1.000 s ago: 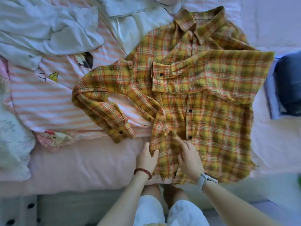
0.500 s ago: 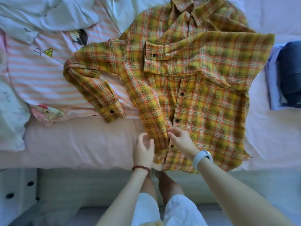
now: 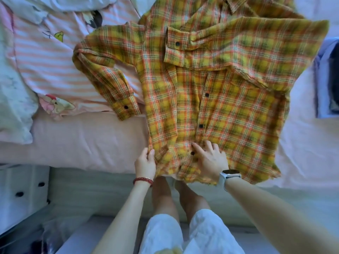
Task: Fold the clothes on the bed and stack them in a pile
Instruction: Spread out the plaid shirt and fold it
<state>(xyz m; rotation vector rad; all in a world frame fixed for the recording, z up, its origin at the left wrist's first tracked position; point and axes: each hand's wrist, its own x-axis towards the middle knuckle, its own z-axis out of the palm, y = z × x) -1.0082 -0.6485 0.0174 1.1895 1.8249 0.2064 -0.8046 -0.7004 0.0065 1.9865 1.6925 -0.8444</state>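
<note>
A yellow and orange plaid shirt [image 3: 216, 99] lies face up on the pink bed [image 3: 88, 143], collar at the far end. Its right sleeve is folded across the chest; the left sleeve [image 3: 108, 77] bends out to the left. My left hand [image 3: 145, 163] pinches the shirt's lower left hem corner between thumb and fingers. My right hand [image 3: 211, 158] lies flat on the hem beside the button placket, fingers spread and straight.
A pink striped garment with cartoon prints [image 3: 47, 57] lies left of the shirt, with pale bedding [image 3: 12, 99] further left. Folded blue clothes [image 3: 328, 79] sit at the right edge. The bed's front edge runs just under my hands; my legs stand below it.
The left front edge of the shirt has been pulled left and straightened. My left hand now pinches the hem corner, and my right hand has flattened onto the placket.
</note>
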